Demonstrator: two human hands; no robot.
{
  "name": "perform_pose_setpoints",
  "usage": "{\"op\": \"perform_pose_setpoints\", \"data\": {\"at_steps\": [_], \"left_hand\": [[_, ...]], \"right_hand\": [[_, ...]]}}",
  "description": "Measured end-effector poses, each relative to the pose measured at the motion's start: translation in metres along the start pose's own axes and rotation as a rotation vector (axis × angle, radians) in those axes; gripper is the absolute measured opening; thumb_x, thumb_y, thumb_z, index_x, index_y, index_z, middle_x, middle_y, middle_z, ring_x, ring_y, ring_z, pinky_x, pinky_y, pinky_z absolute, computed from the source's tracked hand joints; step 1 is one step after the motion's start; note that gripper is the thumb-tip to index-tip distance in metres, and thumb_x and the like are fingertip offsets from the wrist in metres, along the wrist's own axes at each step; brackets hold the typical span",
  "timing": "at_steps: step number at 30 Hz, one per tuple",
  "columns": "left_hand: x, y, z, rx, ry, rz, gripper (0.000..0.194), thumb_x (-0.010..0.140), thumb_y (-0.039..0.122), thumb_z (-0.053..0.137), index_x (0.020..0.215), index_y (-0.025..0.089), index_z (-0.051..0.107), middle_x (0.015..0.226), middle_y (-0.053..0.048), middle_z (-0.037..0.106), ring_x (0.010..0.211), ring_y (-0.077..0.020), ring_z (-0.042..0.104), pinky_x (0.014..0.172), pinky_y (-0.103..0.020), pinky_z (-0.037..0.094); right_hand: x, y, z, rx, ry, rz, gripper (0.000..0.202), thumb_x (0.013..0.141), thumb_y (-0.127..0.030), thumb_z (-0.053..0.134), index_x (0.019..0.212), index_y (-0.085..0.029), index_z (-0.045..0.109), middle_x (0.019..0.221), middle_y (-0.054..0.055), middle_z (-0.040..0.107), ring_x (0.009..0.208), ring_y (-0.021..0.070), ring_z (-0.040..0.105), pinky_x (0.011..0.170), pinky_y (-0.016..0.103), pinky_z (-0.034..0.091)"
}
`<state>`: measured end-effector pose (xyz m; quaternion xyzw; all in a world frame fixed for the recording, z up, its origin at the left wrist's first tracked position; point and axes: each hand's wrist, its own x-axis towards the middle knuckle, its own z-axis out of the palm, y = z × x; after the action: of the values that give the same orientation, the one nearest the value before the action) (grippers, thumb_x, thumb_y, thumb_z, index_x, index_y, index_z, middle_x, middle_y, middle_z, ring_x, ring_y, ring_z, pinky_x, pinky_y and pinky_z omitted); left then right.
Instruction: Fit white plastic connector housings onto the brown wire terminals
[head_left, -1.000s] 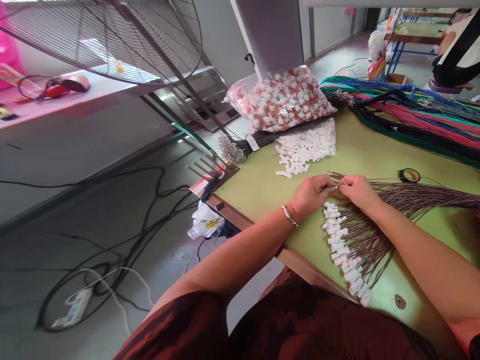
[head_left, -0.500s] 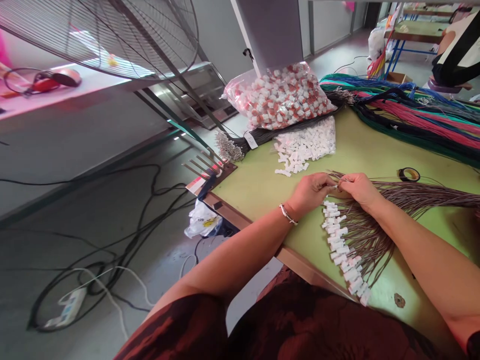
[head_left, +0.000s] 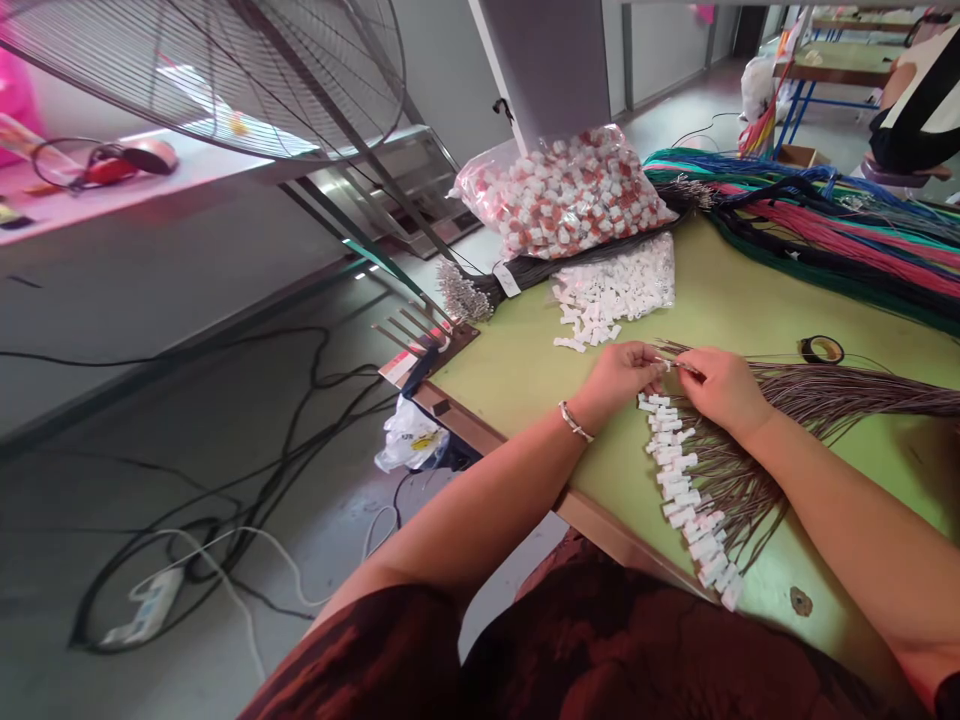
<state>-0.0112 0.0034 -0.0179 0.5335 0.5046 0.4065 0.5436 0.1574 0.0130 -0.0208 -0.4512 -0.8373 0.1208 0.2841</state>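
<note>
My left hand is closed in a pinch on a small white plastic connector, mostly covered by the fingertips. Facing it just to the right, my right hand grips a thin brown wire whose end points at the left fingers. A narrow gap separates the two hands. Below them runs a slanting row of white connectors, fitted on the ends of brown wires. The rest of the brown wire bundle stretches off to the right behind my right wrist.
Loose white connectors spill from a clear bag on the green table. Behind it sits a bigger bag of white-and-orange parts. A black tape roll, coloured wire bundles, a metal pronged rack and a fan stand around.
My hands have drawn slightly apart from nearly touching. The right fingers now show a wire end pointing left. Another white connector shows at the row's top, beneath my left hand.
</note>
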Motion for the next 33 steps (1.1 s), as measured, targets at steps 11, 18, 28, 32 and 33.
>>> {"op": "perform_pose_setpoints", "data": {"at_steps": [11, 18, 28, 32, 33], "left_hand": [[0.002, -0.005, 0.002, -0.073, -0.009, 0.031, 0.005, 0.073, 0.008, 0.064, 0.071, 0.01, 0.06, 0.051, 0.002, 0.059, 0.047, -0.0063, 0.056, 0.052, -0.019, 0.047], [0.001, -0.007, 0.001, -0.082, -0.003, 0.079, 0.003, 0.071, 0.01, 0.065, 0.072, 0.011, 0.062, 0.057, 0.001, 0.063, 0.053, -0.0065, 0.058, 0.057, -0.02, 0.05], [0.002, -0.009, 0.005, -0.046, -0.033, 0.074, 0.001, 0.072, 0.01, 0.063, 0.072, 0.01, 0.064, 0.052, 0.001, 0.059, 0.048, -0.0067, 0.056, 0.052, -0.02, 0.049], [0.004, -0.01, 0.006, -0.048, -0.03, 0.074, 0.002, 0.071, 0.01, 0.064, 0.072, 0.011, 0.062, 0.053, 0.002, 0.059, 0.049, -0.007, 0.056, 0.053, -0.02, 0.048], [0.004, -0.01, 0.005, -0.042, -0.032, 0.082, 0.002, 0.071, 0.01, 0.064, 0.072, 0.011, 0.062, 0.053, 0.002, 0.059, 0.05, -0.0072, 0.056, 0.053, -0.02, 0.048]], "right_hand": [[0.001, -0.008, 0.003, 0.157, -0.011, 0.204, 0.017, 0.069, -0.024, 0.048, 0.055, -0.016, 0.053, 0.048, -0.002, 0.042, 0.048, 0.0096, 0.034, 0.049, 0.024, 0.026], [0.004, -0.007, 0.002, 0.444, -0.032, 0.394, 0.016, 0.062, -0.028, 0.047, 0.052, -0.016, 0.05, 0.046, -0.005, 0.031, 0.048, 0.008, 0.027, 0.044, 0.023, 0.021], [0.003, -0.005, 0.005, 0.394, -0.067, 0.358, 0.016, 0.064, -0.03, 0.05, 0.058, -0.015, 0.055, 0.048, -0.004, 0.039, 0.047, 0.008, 0.031, 0.045, 0.022, 0.024], [0.003, -0.005, 0.004, 0.404, -0.067, 0.354, 0.016, 0.064, -0.029, 0.05, 0.057, -0.015, 0.055, 0.047, -0.004, 0.04, 0.047, 0.0081, 0.031, 0.046, 0.023, 0.024], [0.003, -0.005, 0.003, 0.42, -0.07, 0.359, 0.016, 0.063, -0.029, 0.05, 0.056, -0.015, 0.054, 0.047, -0.004, 0.04, 0.047, 0.0081, 0.031, 0.046, 0.023, 0.025]]}}
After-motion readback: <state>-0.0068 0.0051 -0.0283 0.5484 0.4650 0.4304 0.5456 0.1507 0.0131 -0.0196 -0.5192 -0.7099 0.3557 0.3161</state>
